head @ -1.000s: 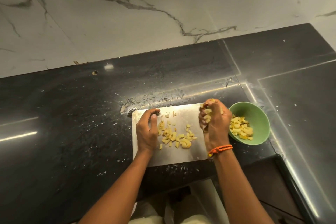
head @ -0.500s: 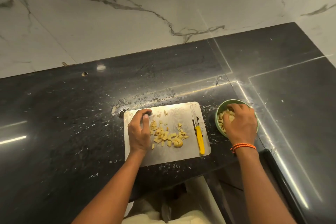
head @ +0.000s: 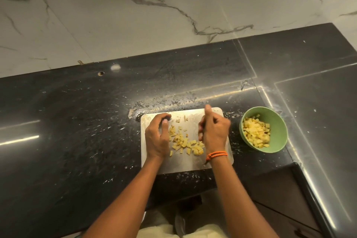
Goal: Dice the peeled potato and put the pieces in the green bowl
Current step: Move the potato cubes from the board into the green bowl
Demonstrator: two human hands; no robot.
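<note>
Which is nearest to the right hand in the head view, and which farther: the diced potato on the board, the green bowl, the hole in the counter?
From the right hand:
1. Diced potato on the cutting board, right beside the hand's left edge.
2. Green bowl, on the counter to the hand's right.
3. Hole in the counter, far left, near the wall.

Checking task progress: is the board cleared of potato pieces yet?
No, a scatter of potato pieces lies on the board between the two hands, while others sit in the bowl.
</note>
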